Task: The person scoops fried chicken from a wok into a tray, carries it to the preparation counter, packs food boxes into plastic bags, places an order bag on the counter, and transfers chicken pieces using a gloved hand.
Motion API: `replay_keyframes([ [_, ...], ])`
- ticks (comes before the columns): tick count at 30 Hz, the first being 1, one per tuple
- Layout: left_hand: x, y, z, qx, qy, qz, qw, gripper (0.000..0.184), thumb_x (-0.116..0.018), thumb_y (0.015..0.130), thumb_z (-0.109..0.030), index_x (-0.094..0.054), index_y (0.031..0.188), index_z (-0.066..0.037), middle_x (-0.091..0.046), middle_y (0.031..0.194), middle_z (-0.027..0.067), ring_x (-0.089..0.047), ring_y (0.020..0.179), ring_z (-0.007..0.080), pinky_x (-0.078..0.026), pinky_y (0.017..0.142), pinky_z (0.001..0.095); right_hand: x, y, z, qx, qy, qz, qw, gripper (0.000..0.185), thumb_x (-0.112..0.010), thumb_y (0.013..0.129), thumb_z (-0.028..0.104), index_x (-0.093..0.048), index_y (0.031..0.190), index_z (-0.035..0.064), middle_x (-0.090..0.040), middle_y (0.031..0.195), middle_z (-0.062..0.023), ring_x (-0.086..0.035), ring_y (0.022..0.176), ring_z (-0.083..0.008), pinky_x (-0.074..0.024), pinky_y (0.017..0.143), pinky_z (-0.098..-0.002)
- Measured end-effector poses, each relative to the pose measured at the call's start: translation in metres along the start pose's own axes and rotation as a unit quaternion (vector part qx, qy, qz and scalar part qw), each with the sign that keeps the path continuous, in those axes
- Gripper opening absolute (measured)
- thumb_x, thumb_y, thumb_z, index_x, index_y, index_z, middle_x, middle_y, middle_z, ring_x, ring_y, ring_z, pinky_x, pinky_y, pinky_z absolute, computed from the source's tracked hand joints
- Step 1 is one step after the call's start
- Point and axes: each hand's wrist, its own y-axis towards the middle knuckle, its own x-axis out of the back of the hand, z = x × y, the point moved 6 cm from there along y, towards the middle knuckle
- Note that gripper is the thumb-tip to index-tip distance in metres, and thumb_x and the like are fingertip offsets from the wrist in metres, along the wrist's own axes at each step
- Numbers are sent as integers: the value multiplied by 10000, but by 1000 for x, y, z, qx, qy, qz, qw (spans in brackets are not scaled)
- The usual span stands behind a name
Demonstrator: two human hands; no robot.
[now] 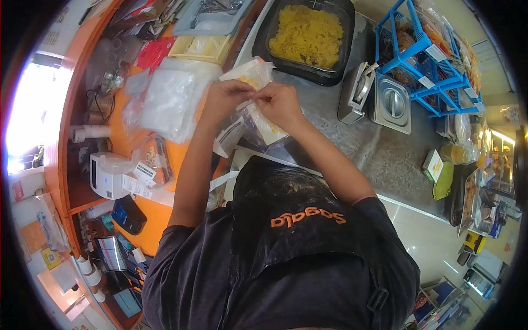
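Observation:
My left hand and my right hand meet in front of me, fingertips pinched together on a clear plastic bag. White packets with yellow print show in and around the bag; one printed packet sticks out beyond my fingers, and another part lies below my right hand. What exactly lies between the fingertips is too small to make out. A white paper slip with print hangs beside the bag, under my left wrist.
Ahead, a black pan holds crumbly yellow food. To the right stand a lidded steel container, a metal box and blue baskets. Leftward on the orange counter are clear bags, a cream tray and a white label printer.

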Motion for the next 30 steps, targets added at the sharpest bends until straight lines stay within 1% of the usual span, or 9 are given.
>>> replay_keyframes([
  [1,1,1,1,9,-14,7,1000,146,-689,764,86,-696,900,31,-692,879,93,-648,801,133,-527,758,256,-1,0,0,16,0,-1,1000,82,-695,708,43,-726,782,57,-665,741,-132,-653,635,-270,-509,588,-342],
  [4,2,2,2,36,-22,25,999,128,-698,752,84,-664,858,21,-682,856,80,-640,798,122,-524,747,253,-3,-1,-5,-75,49,2,996,100,-674,712,57,-715,803,55,-657,753,-158,-631,730,-342,-500,690,-416],
  [7,1,6,-2,27,-5,36,999,136,-688,748,82,-587,765,-8,-665,821,52,-612,796,96,-507,719,240,-5,-6,1,49,-15,-1,999,111,-668,722,68,-713,823,72,-635,756,-141,-610,767,-332,-486,721,-414],
  [9,0,4,-7,-3,-48,44,998,203,-671,740,101,-518,711,-30,-654,823,43,-595,790,93,-496,708,234,-8,-8,-1,60,-44,12,997,121,-653,729,66,-718,829,84,-606,749,-130,-593,787,-329,-478,736,-412],
  [14,-4,-2,-7,-23,62,14,998,279,-611,711,143,-398,696,-36,-608,819,55,-547,772,120,-453,700,248,-14,-12,0,43,-90,68,993,159,-592,737,49,-711,842,65,-571,845,-134,-553,908,-323,-472,766,-407],
  [21,1,-14,-20,-75,167,54,982,301,-570,708,166,-349,703,-40,-533,805,45,-474,748,119,-408,707,239,3,-13,23,84,-185,3,979,74,-633,727,55,-608,788,21,-499,897,-150,-534,885,-325,-479,745,-411],
  [24,-11,-11,-46,-65,216,29,974,166,-625,710,102,-501,764,5,-549,777,55,-510,711,153,-425,679,264,0,-12,16,68,-171,45,982,88,-616,736,59,-612,813,18,-516,910,-150,-544,898,-327,-481,765,-402],
  [27,-23,-6,-69,-57,297,65,951,121,-610,733,51,-608,844,3,-626,858,129,-622,787,261,-474,699,348,-3,-12,12,53,-168,90,980,117,-581,751,53,-627,848,7,-540,944,-165,-553,939,-335,-485,799,-391],
  [30,-26,-3,-57,-92,317,65,942,103,-644,739,11,-605,834,4,-629,880,162,-616,787,327,-481,694,367,-3,-7,16,38,-173,100,979,109,-577,754,49,-618,841,-2,-542,929,-170,-563,935,-341,-490,784,-404],
])
